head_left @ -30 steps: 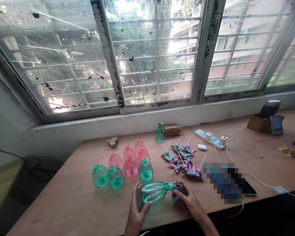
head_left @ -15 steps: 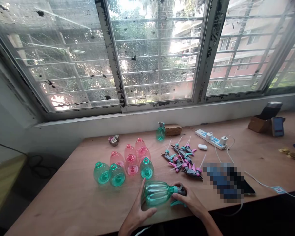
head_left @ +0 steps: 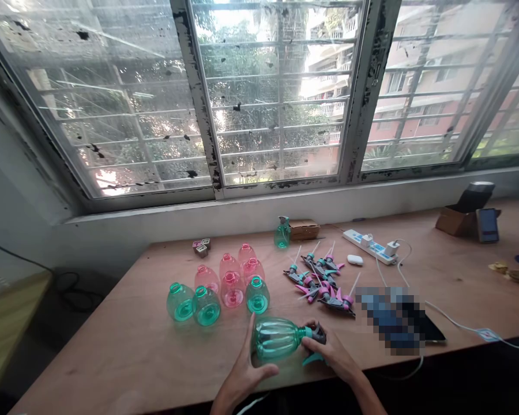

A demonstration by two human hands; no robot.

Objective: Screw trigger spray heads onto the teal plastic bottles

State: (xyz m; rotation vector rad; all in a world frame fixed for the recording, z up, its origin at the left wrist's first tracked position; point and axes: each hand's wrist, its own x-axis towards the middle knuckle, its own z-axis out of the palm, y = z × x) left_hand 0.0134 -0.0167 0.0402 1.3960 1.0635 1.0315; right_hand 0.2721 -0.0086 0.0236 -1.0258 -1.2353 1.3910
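A green see-through spray bottle [head_left: 277, 339] lies on its side near the front edge of the wooden table [head_left: 125, 340]. My left hand [head_left: 244, 372] is wrapped round its base. My right hand [head_left: 331, 353] grips the grey and green trigger head [head_left: 315, 335] fitted on the bottle's neck. Just behind stand several open green bottles [head_left: 193, 304] and pink bottles [head_left: 231, 276]. To the right of them lies a pile of loose trigger heads [head_left: 322, 279] with pink and green parts.
One finished green spray bottle [head_left: 282, 233] stands at the back by a small cardboard box [head_left: 305, 229]. A white power strip [head_left: 371, 244], earbud case [head_left: 355, 260], cables and a phone [head_left: 430, 331] lie to the right. Small cubes [head_left: 200, 247] sit back left. A window runs behind.
Both hands and the bottle have shifted slightly right and toward the table's front edge; my left hand slid from the bottle's side to its base. The view tilted a little.
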